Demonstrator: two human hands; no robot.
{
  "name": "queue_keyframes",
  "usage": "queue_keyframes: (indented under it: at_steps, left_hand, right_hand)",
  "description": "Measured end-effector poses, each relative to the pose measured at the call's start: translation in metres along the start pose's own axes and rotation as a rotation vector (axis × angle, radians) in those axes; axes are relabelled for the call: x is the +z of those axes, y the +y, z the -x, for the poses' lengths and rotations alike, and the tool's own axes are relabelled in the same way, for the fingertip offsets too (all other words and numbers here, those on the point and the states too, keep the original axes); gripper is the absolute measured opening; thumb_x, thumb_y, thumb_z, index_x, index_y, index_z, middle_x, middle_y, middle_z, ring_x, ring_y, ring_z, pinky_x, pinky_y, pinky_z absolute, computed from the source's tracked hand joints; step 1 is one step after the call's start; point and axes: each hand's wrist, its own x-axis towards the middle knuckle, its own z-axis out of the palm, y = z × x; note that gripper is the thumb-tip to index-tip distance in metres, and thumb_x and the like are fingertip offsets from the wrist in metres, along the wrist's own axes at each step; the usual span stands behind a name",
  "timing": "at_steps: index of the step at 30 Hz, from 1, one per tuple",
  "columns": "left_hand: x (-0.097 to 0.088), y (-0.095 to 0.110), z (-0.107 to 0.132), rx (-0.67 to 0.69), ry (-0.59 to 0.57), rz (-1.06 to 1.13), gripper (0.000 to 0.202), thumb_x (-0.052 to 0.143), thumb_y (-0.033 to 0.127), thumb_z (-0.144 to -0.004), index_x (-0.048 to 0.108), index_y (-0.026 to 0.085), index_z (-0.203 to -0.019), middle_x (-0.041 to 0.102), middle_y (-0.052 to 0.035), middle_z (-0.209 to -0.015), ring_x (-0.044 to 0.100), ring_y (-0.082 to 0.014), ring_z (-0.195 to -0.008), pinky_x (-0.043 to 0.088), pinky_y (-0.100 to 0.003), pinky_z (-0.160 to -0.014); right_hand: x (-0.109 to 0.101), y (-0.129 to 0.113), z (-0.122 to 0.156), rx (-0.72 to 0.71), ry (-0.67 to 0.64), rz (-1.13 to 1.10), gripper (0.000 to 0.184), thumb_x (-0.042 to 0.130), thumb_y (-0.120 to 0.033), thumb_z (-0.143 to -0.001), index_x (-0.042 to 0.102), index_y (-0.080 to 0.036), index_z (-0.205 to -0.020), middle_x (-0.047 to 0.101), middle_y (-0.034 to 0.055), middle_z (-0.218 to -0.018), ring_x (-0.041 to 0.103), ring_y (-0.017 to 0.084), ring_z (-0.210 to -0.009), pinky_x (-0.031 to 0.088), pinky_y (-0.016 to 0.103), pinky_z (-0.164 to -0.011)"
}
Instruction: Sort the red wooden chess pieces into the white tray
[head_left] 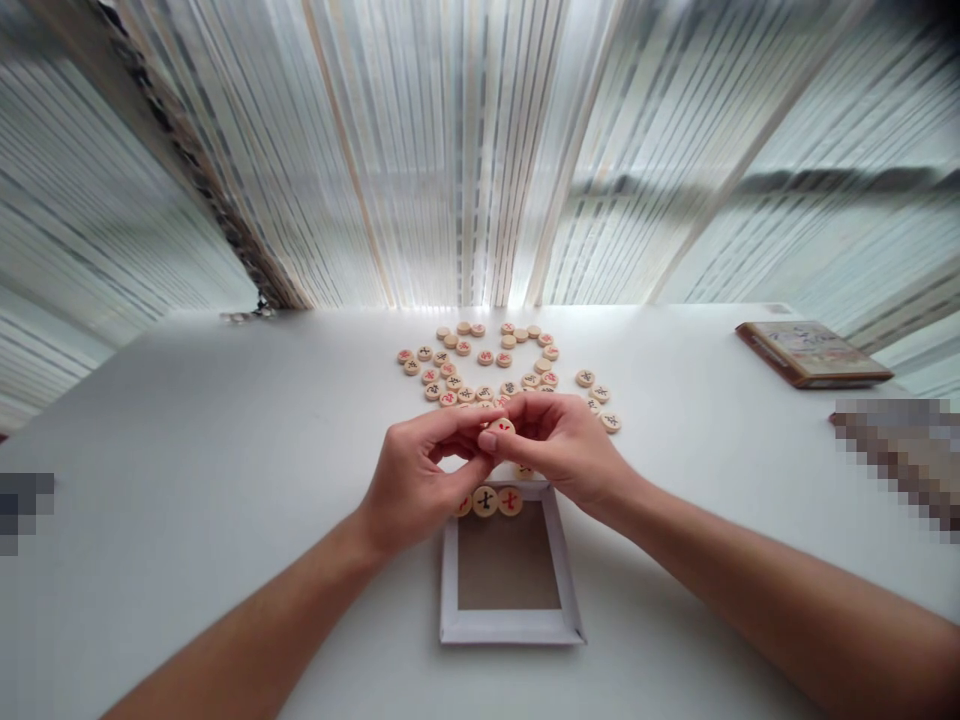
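Both hands meet just above the far end of the box (510, 628), a shallow white tray lying flat on the tabletop (225, 420). Between them is one small wooden disc (501, 426) with a red mark on its face. The left hand (420, 480) has thumb and forefinger pinched against it, and the right hand (566, 445) has its fingertips curled round the other side, so each grip is clamped on the same disc. The disc sits in the air over the box's far rim, touching nothing but fingers.

Inside the box, a row (485, 500) of three like discs lies along the far wall; the rest of the floor is bare card. Beyond the box a loose pile (480, 365) of the same discs is spread over the tabletop. A flat brown case (814, 352) lies well to the right of the box.

The hold looks slight: only fingertips on a thin, smooth edge. If one grip lets go before the other has it firmly, I'd expect the disc to drop, roll off the rim, or knock the row askew. The hands also hide the row's left end, so placing by sight there would be hard.
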Motion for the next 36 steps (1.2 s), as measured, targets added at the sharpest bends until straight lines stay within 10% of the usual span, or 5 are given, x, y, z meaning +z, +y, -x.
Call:
queue_keyframes:
  at_steps: [14,26,36]
  left_hand:
    - [-0.003,0.0,0.0,-0.018,-0.005,0.008,0.029,0.086,0.016,-0.09,0.082,0.016,-0.119,0.081,-0.0077,-0.098,0.08,-0.0192,-0.085,0.069,-0.028,-0.078]
    - [-0.002,0.002,0.0,0.031,0.036,-0.066,0.029,0.087,0.017,-0.089,0.085,0.019,-0.118,0.083,-0.0074,-0.101,0.079,-0.0178,-0.082,0.068,-0.026,-0.075]
    - [-0.001,0.007,0.002,0.164,0.05,-0.248,0.024,0.083,0.017,-0.092,0.086,0.021,-0.115,0.083,-0.0077,-0.097,0.077,-0.0185,-0.081,0.067,-0.028,-0.074]
  right_hand:
    - [-0.001,-0.004,0.001,-0.02,-0.107,-0.095,0.039,0.091,-0.05,-0.081,0.075,-0.016,-0.072,0.051,-0.0053,-0.051,0.037,0.008,-0.05,0.024,0.026,-0.05]
    - [-0.003,-0.004,0.002,0.019,-0.133,-0.151,0.029,0.1,-0.033,-0.071,0.081,-0.018,-0.087,0.068,-0.0014,-0.07,0.045,0.007,-0.055,0.032,0.023,-0.052]
    - [-0.003,-0.006,0.001,-0.051,-0.105,-0.028,0.037,0.098,-0.048,-0.074,0.079,-0.017,-0.079,0.058,-0.0045,-0.058,0.046,0.01,-0.055,0.036,0.025,-0.053]
